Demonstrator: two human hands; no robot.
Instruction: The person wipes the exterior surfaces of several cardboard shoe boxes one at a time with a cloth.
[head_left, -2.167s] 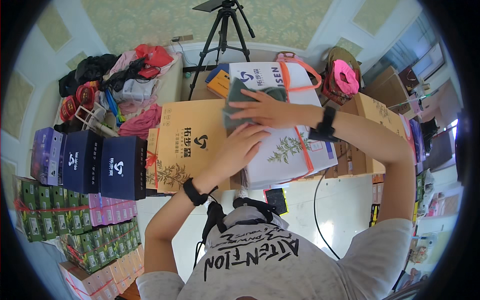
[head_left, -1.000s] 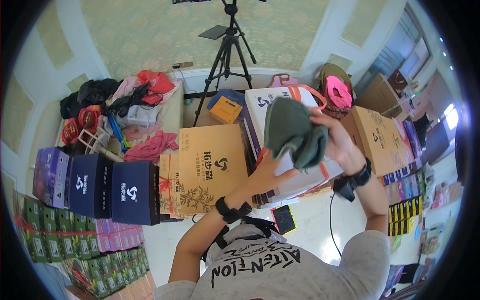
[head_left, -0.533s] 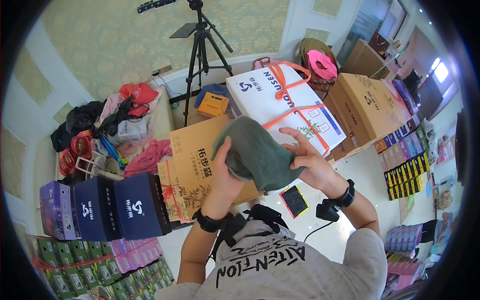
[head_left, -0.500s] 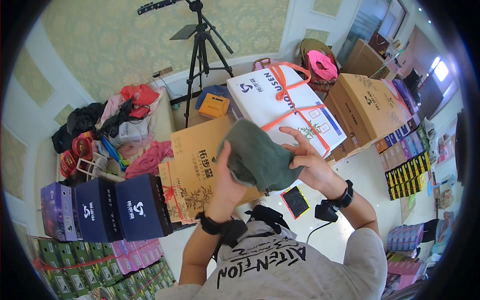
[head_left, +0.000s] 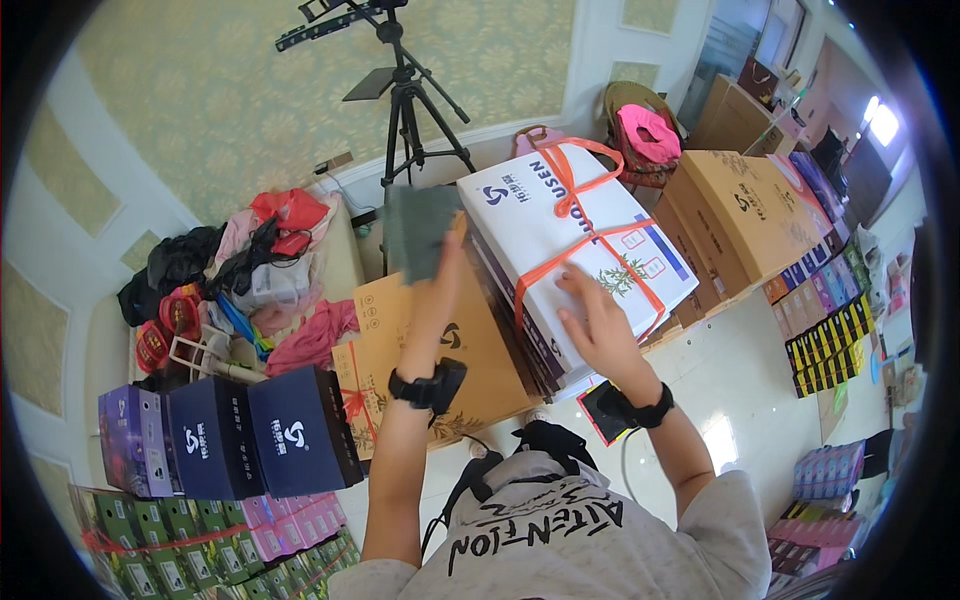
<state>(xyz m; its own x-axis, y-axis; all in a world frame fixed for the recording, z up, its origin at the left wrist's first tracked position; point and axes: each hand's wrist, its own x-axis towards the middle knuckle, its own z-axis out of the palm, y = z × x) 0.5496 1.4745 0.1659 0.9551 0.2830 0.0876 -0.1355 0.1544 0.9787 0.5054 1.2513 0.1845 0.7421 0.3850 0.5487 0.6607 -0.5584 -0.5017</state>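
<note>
A dark green folded cloth (head_left: 415, 238), smeared by motion, is held up in my left hand (head_left: 444, 275) over the far edge of a tan cardboard box (head_left: 490, 375). The left fingers are closed on its near side and partly blurred. My right hand (head_left: 602, 325) holds nothing, its fingers apart. It hovers at the near side of a white box (head_left: 510, 195) tied with orange-red ribbon (head_left: 560, 190); whether it touches the box I cannot tell. Black straps with small devices circle both wrists.
A black tripod (head_left: 405, 100) stands behind the boxes. On the left, clothes and bags (head_left: 290, 255) are heaped above dark blue boxes (head_left: 300, 430) and stacked green shoe boxes (head_left: 150, 530). An open tan carton (head_left: 740, 215) sits to the right, beside a chair with pink cloth (head_left: 645, 132).
The green cloth was between both hands. My right hand has let go and dropped toward the white box; my left hand has carried the cloth away, up and left.
</note>
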